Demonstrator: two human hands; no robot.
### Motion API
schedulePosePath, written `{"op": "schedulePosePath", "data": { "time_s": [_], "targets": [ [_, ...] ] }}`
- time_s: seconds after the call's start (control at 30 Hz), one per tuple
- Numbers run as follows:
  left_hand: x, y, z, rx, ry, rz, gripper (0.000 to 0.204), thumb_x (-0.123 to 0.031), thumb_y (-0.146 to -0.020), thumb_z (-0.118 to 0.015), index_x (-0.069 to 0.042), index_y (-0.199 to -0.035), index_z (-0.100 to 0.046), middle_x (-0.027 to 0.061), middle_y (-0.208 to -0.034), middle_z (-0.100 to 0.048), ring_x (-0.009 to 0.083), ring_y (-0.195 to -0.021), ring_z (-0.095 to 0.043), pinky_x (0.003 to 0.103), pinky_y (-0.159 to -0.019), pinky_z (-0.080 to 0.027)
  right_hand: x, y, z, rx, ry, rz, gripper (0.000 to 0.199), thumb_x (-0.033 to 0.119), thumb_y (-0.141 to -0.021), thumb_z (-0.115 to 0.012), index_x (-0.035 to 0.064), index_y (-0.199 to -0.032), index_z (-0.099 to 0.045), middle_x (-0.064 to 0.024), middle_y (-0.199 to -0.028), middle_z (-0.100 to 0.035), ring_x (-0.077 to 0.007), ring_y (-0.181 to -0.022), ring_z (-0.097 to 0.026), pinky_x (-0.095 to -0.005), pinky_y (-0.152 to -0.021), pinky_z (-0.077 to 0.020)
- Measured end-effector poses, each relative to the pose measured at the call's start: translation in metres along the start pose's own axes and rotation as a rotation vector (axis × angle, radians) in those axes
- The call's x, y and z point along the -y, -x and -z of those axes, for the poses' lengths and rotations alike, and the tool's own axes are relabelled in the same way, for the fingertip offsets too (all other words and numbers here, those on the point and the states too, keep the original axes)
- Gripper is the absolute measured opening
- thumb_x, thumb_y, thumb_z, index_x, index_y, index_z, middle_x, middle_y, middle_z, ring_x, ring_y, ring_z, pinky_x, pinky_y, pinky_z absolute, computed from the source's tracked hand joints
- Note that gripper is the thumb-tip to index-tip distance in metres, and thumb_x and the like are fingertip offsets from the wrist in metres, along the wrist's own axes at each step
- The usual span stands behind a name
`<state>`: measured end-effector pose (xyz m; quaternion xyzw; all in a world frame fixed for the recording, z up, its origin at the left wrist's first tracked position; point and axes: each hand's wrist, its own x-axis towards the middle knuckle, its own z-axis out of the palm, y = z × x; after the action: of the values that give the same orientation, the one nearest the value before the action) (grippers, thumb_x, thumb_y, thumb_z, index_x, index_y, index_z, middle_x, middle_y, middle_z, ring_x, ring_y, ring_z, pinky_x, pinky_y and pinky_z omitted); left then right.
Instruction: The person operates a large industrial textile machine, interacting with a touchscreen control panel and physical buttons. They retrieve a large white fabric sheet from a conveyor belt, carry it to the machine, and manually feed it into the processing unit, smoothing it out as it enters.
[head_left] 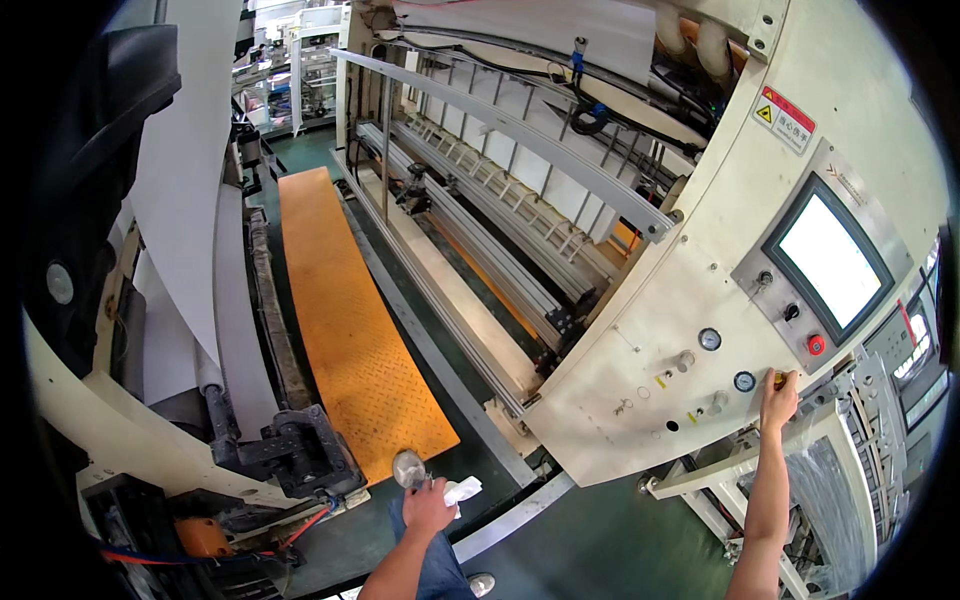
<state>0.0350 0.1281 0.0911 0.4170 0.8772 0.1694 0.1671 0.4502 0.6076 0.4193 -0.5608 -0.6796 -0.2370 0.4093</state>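
A crumpled white wad (464,491) is held in the curled left hand (430,508). A small yellow-and-black knob (780,378) on the cream metal panel (665,305) is pinched by the right hand (779,402), beside a round gauge (744,381).

white wad (462,490), paper or cloth unclear | crumpled, gripped in left hand (430,508), loose end jutting out rightward | small yellow-and-dark knob (780,379) | mostly covered by right hand (779,402), exact shape hidden | set on cream machine panel (590,445), just right of round gauge (744,381)
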Motion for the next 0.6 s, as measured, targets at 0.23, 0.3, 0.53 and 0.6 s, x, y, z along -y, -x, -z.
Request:
{"op": "schedulePosePath", "data": {
  "time_s": [0.23, 0.3, 0.53, 0.6],
  "targets": [
    [0.0, -0.001, 0.002, -0.005, -0.016, -0.023, 0.057, -0.04, -0.077, -0.074, -0.016, -0.127, -0.059, 0.0131, -0.118, -0.066, 0.0287, -0.109, -0.065, 0.045, -0.097, -0.044, -0.008, 0.002, -0.007, -0.038, 0.009, 0.004, 0.035, 0.038, -0.095, -0.066, 0.0067, -0.092, -0.052, -0.0178, -0.078, -0.069, -0.0437, -0.074, -0.066, -0.0517, -0.062, -0.0486],
    [0.001, -0.002, 0.002, -0.007, -0.027, -0.029, 0.057, -0.039, -0.077, -0.074, -0.016, -0.126, -0.059, 0.0131, -0.117, -0.066, 0.0288, -0.108, -0.065, 0.045, -0.097, -0.044, -0.009, 0.002, -0.009, -0.036, 0.015, 0.002, 0.034, 0.038, -0.095, -0.066, 0.0067, -0.092, -0.052, -0.0179, -0.077, -0.068, -0.0439, -0.074, -0.066, -0.0518, -0.062, -0.0483],
    [-0.001, -0.002, 0.004, 0.003, -0.035, -0.034, 0.057, -0.039, -0.077, -0.073, -0.015, -0.126, -0.058, 0.013, -0.116, -0.067, 0.0298, -0.106, -0.066, 0.046, -0.097, -0.044, -0.003, 0.003, -0.006, -0.052, -0.027, 0.013, 0.033, 0.038, -0.096, -0.065, 0.0075, -0.091, -0.052, -0.0168, -0.074, -0.067, -0.0421, -0.071, -0.066, -0.0505, -0.061, -0.0484],
    [-0.001, -0.002, 0.003, -0.005, -0.036, -0.036, 0.056, -0.038, -0.077, -0.074, -0.016, -0.125, -0.057, 0.012, -0.115, -0.066, 0.0292, -0.106, -0.066, 0.045, -0.097, -0.044, 0.001, 0.003, -0.004, -0.07, -0.04, 0.023, 0.033, 0.038, -0.095, -0.066, 0.008, -0.091, -0.053, -0.0155, -0.073, -0.067, -0.0407, -0.07, -0.066, -0.0494, -0.061, -0.0486]
  ]
}}
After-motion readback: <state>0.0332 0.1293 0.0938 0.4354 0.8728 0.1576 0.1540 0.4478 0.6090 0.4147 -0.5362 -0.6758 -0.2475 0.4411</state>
